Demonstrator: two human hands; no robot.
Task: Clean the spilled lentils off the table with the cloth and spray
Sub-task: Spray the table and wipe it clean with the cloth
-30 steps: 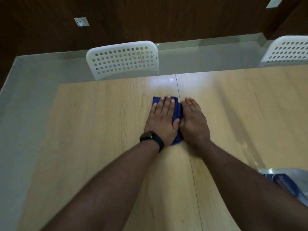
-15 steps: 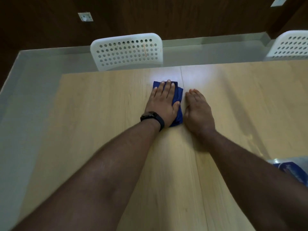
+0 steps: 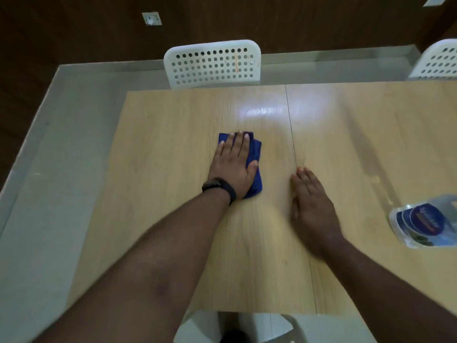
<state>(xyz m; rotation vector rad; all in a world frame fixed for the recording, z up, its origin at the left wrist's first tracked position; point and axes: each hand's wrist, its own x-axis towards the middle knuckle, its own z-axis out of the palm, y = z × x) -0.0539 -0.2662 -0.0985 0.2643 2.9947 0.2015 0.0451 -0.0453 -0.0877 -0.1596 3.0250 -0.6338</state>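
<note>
Wooden surface [image 3: 160,194] fills the frame; left hand [image 3: 232,167] presses flat on the blue cloth [image 3: 256,154] at centre, right hand [image 3: 312,206] rests flat, fingers straight.

Light wood-grain table [image 3: 158,219], two panels meeting at a seam [image 3: 294,154] running front to back. Glare patch [image 3: 267,111] on the surface beyond the grip — overhead light, source out of view. White perforated chair [image 3: 212,64] pushed in at the far edge, straight past the grip; second white perforated chair [image 3: 437,61] far right, cropped. Pale grey-green floor [image 3: 49,194] left of the table, with a raised skirting [image 3: 333,56] along the dark wood-panelled wall [image 3: 296,18]. White wall socket [image 3: 151,18] upper left — another plate [image 3: 434,0] at the top right corner.
</note>
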